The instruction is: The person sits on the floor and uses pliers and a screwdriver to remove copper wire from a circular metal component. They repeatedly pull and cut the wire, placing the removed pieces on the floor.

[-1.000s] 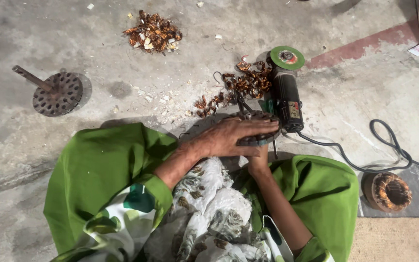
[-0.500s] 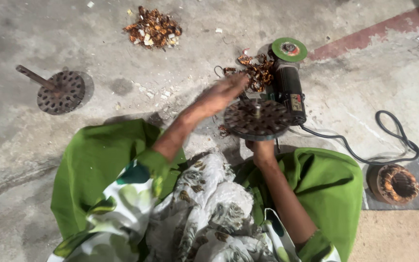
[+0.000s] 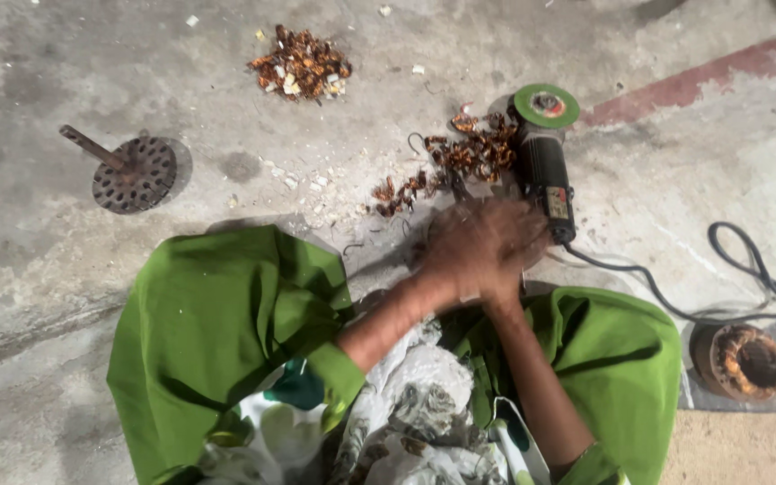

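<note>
The work goes on a rough grey concrete floor (image 3: 65,296), stained and dusty, with a faded red stripe (image 3: 693,85) across the upper right corner. The person sits low in green trousers. Both hands are together in front of the knees, blurred: the left hand (image 3: 469,247) lies on top, the right hand (image 3: 509,269) is under it, and I cannot tell what they grip – the round metal part below them is almost fully hidden. Just beside the hands lies an angle grinder (image 3: 545,171) with a green disc; its black cable (image 3: 729,278) runs off to the right. A heap of copper wire scraps (image 3: 460,162) touches the grinder. Farther away are a second scrap pile (image 3: 300,65), a perforated disc with a shaft (image 3: 132,172) and a wound motor stator (image 3: 740,361).
</note>
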The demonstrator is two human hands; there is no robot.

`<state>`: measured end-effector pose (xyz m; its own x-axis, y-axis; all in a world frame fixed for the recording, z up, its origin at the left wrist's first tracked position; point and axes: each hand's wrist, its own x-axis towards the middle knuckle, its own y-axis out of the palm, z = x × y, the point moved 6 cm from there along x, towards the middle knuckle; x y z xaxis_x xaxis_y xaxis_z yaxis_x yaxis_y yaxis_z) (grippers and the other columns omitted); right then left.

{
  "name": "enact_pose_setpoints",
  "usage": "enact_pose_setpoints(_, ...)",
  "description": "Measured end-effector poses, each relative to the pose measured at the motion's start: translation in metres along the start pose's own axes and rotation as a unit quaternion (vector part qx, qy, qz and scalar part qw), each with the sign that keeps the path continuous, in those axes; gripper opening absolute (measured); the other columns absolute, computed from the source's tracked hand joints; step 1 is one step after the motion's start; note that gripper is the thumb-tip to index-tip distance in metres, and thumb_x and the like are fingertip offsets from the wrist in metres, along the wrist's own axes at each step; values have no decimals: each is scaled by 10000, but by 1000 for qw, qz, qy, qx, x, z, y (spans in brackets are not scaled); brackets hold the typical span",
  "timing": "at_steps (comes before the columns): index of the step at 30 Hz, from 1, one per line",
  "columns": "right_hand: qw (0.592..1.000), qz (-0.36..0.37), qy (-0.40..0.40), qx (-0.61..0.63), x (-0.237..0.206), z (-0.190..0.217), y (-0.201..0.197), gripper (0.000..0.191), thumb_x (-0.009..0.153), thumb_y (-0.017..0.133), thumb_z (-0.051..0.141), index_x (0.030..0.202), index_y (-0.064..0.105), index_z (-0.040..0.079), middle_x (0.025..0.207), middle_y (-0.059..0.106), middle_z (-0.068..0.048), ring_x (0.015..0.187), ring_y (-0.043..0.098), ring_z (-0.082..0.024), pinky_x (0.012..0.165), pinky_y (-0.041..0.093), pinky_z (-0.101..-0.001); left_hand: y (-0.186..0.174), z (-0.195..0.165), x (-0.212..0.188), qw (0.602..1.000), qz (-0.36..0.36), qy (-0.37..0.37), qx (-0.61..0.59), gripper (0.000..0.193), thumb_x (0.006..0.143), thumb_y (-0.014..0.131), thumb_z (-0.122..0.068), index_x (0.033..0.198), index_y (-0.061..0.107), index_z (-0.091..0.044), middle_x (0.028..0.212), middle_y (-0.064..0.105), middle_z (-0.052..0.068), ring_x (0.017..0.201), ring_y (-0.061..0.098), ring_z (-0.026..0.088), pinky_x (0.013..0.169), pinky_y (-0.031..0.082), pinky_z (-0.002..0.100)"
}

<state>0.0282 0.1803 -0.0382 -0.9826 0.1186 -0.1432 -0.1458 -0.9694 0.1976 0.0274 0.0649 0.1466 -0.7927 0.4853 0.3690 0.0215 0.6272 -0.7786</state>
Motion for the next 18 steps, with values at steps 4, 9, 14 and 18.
enact_pose_setpoints(4, 1000, 1, 5, -3, 1, -2, -2, 246, 960, 653, 291, 983, 609, 50, 655, 492, 1, 473, 383, -100, 397, 266, -282, 39, -9, -44, 959, 245, -18, -142, 869, 810, 299, -852, 1523, 497, -396, 1717, 293, -49, 1528, 28, 573, 1234, -85, 731)
enact_pose_setpoints(9, 1000, -2, 10, -25, 6, -4, 2, 215, 950, 659, 240, 992, 617, 33, 644, 484, -3, 463, 369, -103, 389, 255, -291, -2, 10, -41, 988, 52, -44, -137, 875, 886, 357, -849, 1551, 447, -286, 1704, 197, 82, 1500, 94, 469, 1161, -70, 721)
enact_pose_setpoints(14, 996, -11, 71, -47, -9, -5, 8, 187, 941, 665, 189, 1001, 625, 17, 633, 477, -7, 452, 356, -107, 381, 245, -299, -17, 17, -77, 929, 177, 26, -323, 457, 1043, 464, -535, 1377, 680, -311, 1723, 353, 3, 1613, 160, 353, 1146, -137, 711)
enact_pose_setpoints(18, 985, -31, 130, -109, -13, 0, 28, 167, 934, 670, 148, 1008, 631, 4, 625, 471, -10, 443, 346, -110, 375, 236, -306, -51, 140, -91, 896, 46, -211, -387, 462, 962, 579, -526, 1378, 640, -336, 1601, 495, -6, 1546, 346, 221, 1266, 243, 552)
